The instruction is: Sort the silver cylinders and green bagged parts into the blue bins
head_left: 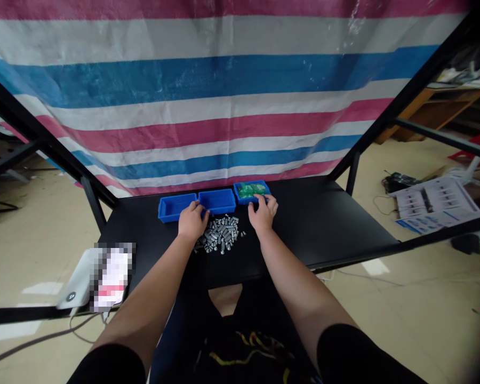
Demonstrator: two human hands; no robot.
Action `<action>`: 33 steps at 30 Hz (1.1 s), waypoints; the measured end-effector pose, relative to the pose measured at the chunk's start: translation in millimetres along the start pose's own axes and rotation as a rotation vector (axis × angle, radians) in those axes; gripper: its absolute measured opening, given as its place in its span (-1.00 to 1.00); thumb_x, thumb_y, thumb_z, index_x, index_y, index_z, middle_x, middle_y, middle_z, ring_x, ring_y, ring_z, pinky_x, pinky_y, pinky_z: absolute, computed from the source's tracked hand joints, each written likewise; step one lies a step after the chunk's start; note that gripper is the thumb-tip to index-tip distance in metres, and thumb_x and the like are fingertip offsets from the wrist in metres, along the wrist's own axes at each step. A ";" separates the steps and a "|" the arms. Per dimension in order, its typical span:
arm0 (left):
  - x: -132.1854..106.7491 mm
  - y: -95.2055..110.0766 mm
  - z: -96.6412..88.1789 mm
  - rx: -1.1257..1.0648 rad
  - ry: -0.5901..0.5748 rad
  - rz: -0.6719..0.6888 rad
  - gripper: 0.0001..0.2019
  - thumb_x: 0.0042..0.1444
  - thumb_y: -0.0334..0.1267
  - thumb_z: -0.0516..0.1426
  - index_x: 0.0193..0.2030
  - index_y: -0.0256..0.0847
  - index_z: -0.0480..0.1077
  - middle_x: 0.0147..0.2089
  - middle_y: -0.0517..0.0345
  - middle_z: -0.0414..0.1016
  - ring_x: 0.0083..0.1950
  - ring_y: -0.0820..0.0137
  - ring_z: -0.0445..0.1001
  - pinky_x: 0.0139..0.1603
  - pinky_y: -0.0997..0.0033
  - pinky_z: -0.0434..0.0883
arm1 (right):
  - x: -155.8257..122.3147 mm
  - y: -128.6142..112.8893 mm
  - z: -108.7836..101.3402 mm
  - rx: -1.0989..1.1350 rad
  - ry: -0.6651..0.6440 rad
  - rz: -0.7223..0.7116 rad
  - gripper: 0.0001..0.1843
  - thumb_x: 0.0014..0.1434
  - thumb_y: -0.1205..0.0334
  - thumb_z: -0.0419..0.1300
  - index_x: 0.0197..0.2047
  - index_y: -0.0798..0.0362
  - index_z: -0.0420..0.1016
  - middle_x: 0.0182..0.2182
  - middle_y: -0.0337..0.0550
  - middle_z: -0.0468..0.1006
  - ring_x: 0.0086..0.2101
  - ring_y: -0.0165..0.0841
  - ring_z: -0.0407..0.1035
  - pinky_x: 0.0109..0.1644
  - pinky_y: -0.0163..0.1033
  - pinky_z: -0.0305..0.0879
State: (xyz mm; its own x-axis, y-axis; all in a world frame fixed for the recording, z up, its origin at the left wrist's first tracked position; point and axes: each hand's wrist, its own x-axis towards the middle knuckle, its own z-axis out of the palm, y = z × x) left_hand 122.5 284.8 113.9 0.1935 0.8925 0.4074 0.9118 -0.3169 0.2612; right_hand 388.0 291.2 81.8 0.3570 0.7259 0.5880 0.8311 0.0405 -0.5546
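Three blue plastic bins stand in a row at the back of the black table. My left hand (192,221) is at the front edges of the left bin (168,212) and the middle bin (217,204), its fingers apart and nothing visible in them. At the front of the right bin (240,200), which holds green plastic packets (253,189), is my right hand (263,214), with thumb and fingers spread. Whether its fingertips press on that bin I cannot tell. Between my hands lies a pile of small grey metal screws and cylindrical pieces (223,233).
A striped tarp (228,106) hangs behind the black table (312,224), between dark frame bars. A white power bank (82,280) with cables and a blurred-out phone (114,277) lie at the left. On the floor at right is a white partitioned tray (436,202).
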 end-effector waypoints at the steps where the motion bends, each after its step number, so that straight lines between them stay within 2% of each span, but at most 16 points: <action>1: -0.6 0.4 -0.3 -0.001 0.001 0.004 -0.64 0.35 -0.02 0.00 -0.04 -0.17 0.53 0.20 -0.09 0.44 0.09 0.07 0.51 0.11 0.06 0.44 | 3.1 3.6 -0.3 -0.013 -0.012 -0.008 -0.69 0.24 0.13 0.16 0.03 -0.04 0.54 0.11 0.10 0.24 0.11 0.05 0.17 0.22 0.23 0.16; 7: -9.8 3.5 -1.8 -0.027 0.000 0.012 -0.64 0.35 -0.01 0.00 -0.05 -0.15 0.54 0.18 -0.08 0.44 0.08 0.10 0.51 0.14 0.09 0.44 | 6.6 9.9 -1.9 -0.035 -0.051 -0.078 -0.72 0.25 0.10 0.18 -0.01 -0.05 0.55 0.11 0.06 0.30 0.15 0.05 0.13 0.23 0.19 0.15; 14: -19.6 7.7 -5.2 -0.016 0.017 0.007 -0.63 0.34 0.01 0.01 -0.08 -0.15 0.55 0.15 -0.07 0.46 0.08 0.12 0.52 0.14 0.13 0.45 | 8.0 6.0 -3.4 -0.038 -0.167 -0.125 -0.75 0.29 0.17 0.12 -0.01 -0.01 0.50 -0.01 0.04 0.43 -0.05 -0.06 0.27 0.10 0.05 0.22; 21: -24.4 12.6 -8.7 0.011 0.022 -0.015 -0.60 0.38 0.02 -0.02 -0.14 -0.15 0.56 0.09 -0.02 0.50 0.04 0.19 0.54 0.08 0.22 0.46 | -6.2 2.2 -14.4 -0.100 -0.162 -0.145 -0.79 0.31 0.16 0.14 -0.06 -0.05 0.54 -0.06 -0.04 0.46 -0.09 -0.13 0.25 0.03 -0.07 0.16; 33: -38.2 14.3 -8.5 0.023 0.055 0.006 -0.58 0.37 0.04 -0.03 -0.15 -0.16 0.56 0.08 -0.04 0.50 0.03 0.18 0.54 0.06 0.22 0.45 | -34.4 1.6 -41.1 -0.091 -0.144 -0.143 -0.83 0.26 0.20 0.18 -0.11 -0.06 0.55 -0.10 -0.07 0.46 -0.13 -0.14 0.23 0.01 -0.08 0.16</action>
State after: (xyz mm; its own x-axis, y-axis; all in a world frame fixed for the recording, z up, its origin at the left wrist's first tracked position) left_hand 125.1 243.4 109.5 0.1794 0.8714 0.4567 0.9189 -0.3142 0.2386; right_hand 394.5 238.0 84.8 0.1734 0.8079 0.5633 0.9062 0.0930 -0.4125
